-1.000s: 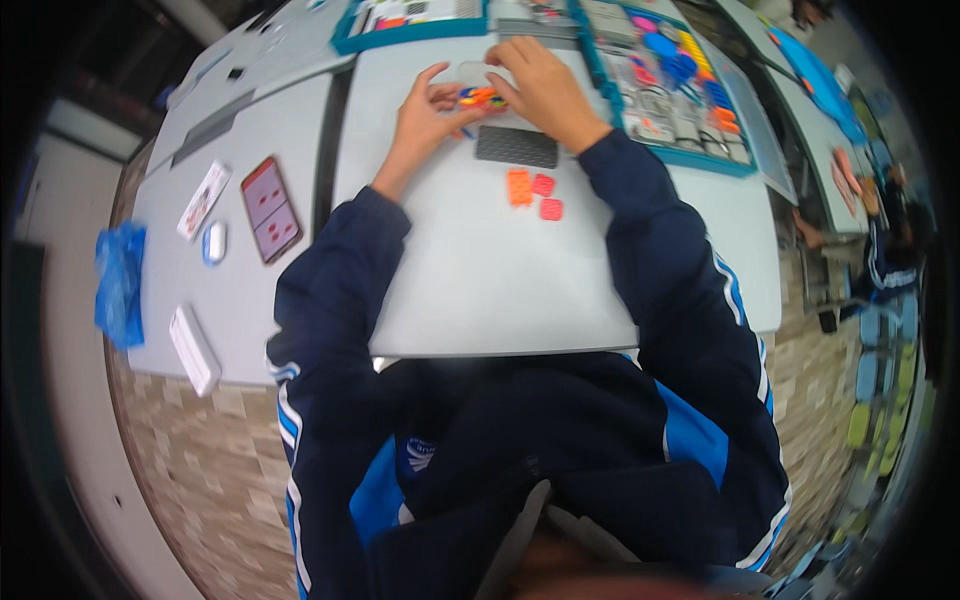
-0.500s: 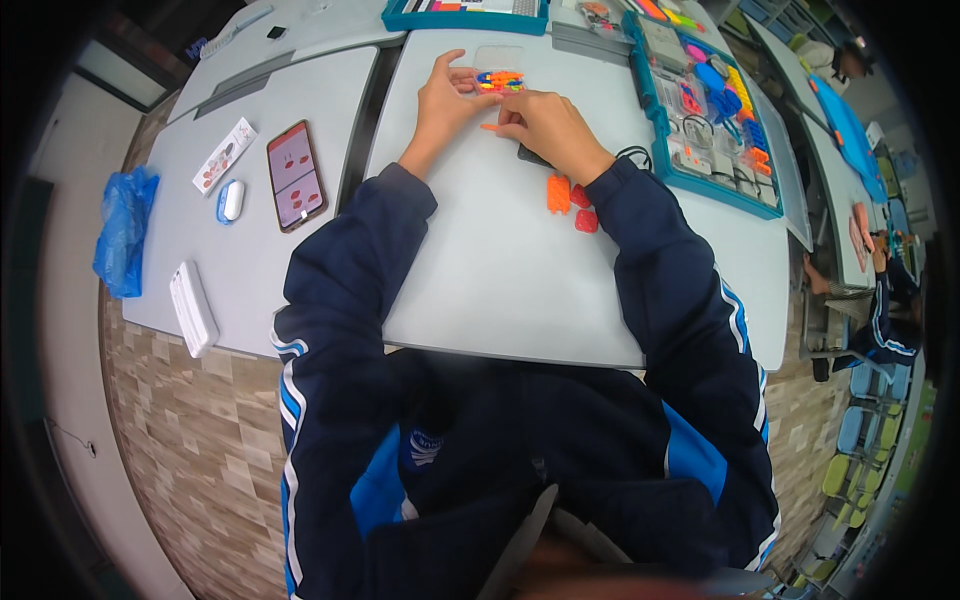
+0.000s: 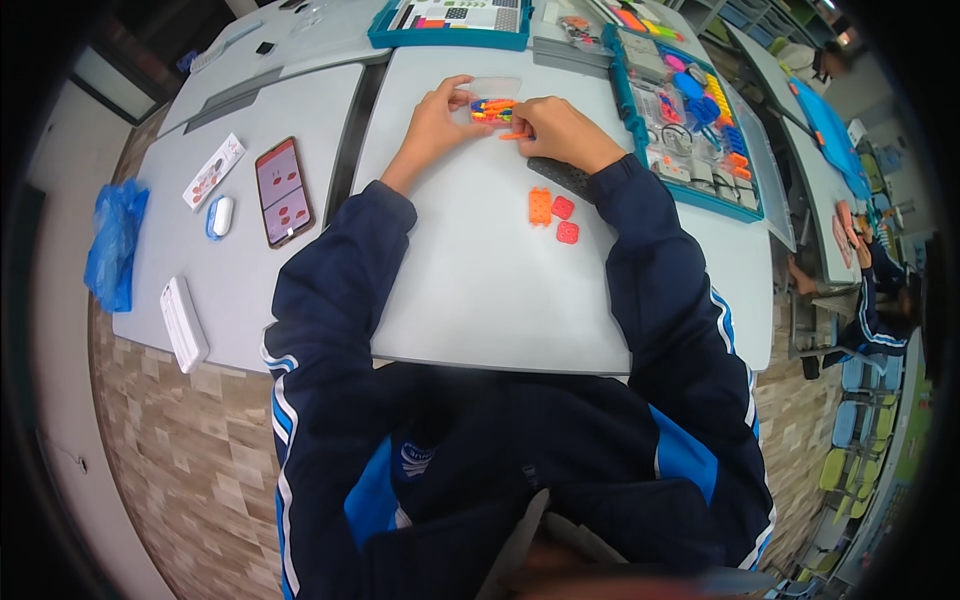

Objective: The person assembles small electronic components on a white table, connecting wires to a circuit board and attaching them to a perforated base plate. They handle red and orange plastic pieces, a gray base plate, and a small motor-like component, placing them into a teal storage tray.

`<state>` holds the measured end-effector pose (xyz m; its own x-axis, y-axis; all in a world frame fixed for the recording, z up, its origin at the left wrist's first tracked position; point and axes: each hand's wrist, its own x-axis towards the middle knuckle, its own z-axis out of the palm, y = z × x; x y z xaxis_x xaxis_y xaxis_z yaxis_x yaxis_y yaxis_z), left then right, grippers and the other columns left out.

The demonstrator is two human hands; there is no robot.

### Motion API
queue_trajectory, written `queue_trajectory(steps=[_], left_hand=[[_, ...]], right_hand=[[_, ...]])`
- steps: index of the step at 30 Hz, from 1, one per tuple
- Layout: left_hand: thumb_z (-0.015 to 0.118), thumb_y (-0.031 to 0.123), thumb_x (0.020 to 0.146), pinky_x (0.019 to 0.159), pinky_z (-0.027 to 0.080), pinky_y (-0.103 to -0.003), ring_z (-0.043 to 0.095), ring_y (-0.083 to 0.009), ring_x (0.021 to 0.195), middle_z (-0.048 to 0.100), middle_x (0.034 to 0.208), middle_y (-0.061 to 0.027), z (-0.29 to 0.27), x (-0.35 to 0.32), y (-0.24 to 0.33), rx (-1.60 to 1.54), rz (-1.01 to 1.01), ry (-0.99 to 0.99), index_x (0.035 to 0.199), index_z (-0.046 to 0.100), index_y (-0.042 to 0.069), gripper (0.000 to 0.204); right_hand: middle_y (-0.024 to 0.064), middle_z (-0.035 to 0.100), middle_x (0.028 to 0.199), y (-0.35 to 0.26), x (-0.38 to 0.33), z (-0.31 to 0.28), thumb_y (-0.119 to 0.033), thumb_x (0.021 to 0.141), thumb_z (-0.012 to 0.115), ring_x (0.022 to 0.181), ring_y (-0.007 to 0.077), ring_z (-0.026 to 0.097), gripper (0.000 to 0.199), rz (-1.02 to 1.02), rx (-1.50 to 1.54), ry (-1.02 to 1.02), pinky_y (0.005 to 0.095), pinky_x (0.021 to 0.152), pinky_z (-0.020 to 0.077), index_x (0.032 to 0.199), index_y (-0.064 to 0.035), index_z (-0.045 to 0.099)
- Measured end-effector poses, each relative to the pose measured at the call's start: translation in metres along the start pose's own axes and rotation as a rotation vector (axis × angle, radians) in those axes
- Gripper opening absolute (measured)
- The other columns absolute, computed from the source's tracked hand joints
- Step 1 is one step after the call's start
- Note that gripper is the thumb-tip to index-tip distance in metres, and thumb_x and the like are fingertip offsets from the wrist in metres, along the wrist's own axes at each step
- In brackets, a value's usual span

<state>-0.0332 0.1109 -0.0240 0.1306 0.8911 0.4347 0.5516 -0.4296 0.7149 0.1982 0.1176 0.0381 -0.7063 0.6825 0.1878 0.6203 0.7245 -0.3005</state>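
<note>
My left hand (image 3: 436, 122) grips a small clear plastic box (image 3: 492, 88) from its left side, thumb along the near edge and fingers behind. Orange, yellow and blue plastic pieces (image 3: 494, 106) lie in it. At the box's right side, my right hand (image 3: 562, 132) is closed in a pinch, with a thin orange piece (image 3: 514, 136) sticking out from its fingertips. Its fingers partly hide the box's right end. Beneath that wrist lies a dark flat perforated piece (image 3: 558, 174). Nearer me are an orange block (image 3: 540, 206) and two red square pieces (image 3: 566, 232).
A teal case (image 3: 700, 130) of sorted parts stands open at the right; another teal tray (image 3: 450, 38) sits at the far edge. On the left table are a phone (image 3: 284, 192), an earbud case (image 3: 222, 216) and a white slab (image 3: 184, 324). Another person sits far right.
My right hand has shifted slightly right with the thin orange piece, away from the box's near side. More of the dark piece shows under my wrist. The whole view has shifted slightly.
</note>
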Motion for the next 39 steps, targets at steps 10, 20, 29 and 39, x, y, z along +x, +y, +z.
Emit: queue_trajectory(steps=[10, 20, 29, 39], left_hand=[[0.093, 0.019, 0.066, 0.105, 0.045, -0.039, 0.061, -0.0245, 0.113, 0.070, 0.113, -0.0083, -0.002, -0.002, 0.009, 0.028, 0.103, -0.124, 0.140, 0.057, 0.015, 0.082], [0.094, 0.014, 0.061, 0.102, 0.045, -0.038, 0.057, -0.0239, 0.111, 0.065, 0.109, -0.0067, -0.002, -0.005, 0.019, 0.022, 0.055, -0.130, 0.137, 0.059, 0.014, 0.083], [0.088, 0.018, 0.071, 0.106, 0.044, -0.039, 0.058, -0.0261, 0.117, 0.066, 0.123, -0.0091, -0.007, -0.006, 0.026, 0.059, 0.154, -0.157, 0.139, 0.059, 0.012, 0.074], [0.074, 0.019, 0.090, 0.108, 0.043, -0.040, 0.056, -0.0286, 0.126, 0.063, 0.136, -0.0080, -0.003, -0.014, 0.026, 0.293, 0.502, -0.078, 0.132, 0.067, 0.015, 0.043]], right_hand=[[0.0151, 0.068, 0.085, 0.001, -0.003, -0.016, -0.022, 0.073, 0.080, 0.080, 0.0344, 0.068, 0.028, -0.173, 0.103, 0.281, 0.0412, 0.072, 0.0534, 0.087, -0.0025, 0.067], [0.0125, 0.072, 0.094, -0.008, -0.005, -0.006, -0.021, 0.081, 0.070, 0.087, 0.0330, 0.070, 0.017, -0.121, 0.002, 0.349, 0.0427, 0.078, 0.0553, 0.089, -0.0071, 0.077], [0.0167, 0.074, 0.092, -0.005, -0.023, -0.041, -0.019, 0.081, 0.071, 0.086, 0.0356, 0.071, 0.020, -0.006, 0.193, 0.169, 0.0420, 0.080, 0.0559, 0.089, -0.0021, 0.076], [0.0158, 0.069, 0.112, 0.023, -0.015, -0.019, -0.019, 0.088, 0.073, 0.107, 0.0344, 0.065, 0.030, -0.162, 0.030, 0.232, 0.0393, 0.093, 0.0509, 0.111, -0.0027, 0.065]])
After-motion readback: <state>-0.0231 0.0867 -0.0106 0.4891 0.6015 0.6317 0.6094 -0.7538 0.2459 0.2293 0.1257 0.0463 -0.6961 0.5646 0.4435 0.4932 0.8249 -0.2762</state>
